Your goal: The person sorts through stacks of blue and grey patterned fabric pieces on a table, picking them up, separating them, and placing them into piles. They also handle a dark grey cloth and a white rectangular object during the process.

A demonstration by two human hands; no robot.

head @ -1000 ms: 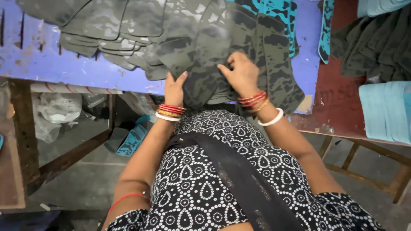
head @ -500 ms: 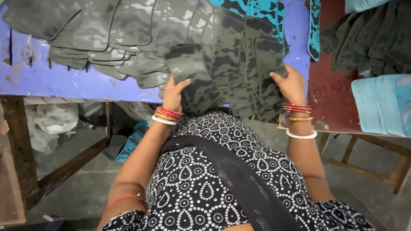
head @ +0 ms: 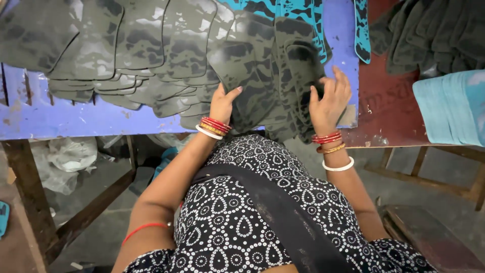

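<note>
Camouflage sheets [head: 262, 76], dark olive and cut with rounded corners, lie in an overlapping stack at the near edge of the blue counter [head: 55, 119]. Left hand [head: 222, 101] presses flat on the stack's left side, fingers together, gripping nothing that shows. Right hand [head: 331, 98] rests on the stack's right edge, fingers spread and slightly curled. More olive sheets [head: 101, 45] fan out to the left; folded teal cloth [head: 454, 108] sits on the dark red counter [head: 389, 116].
</note>
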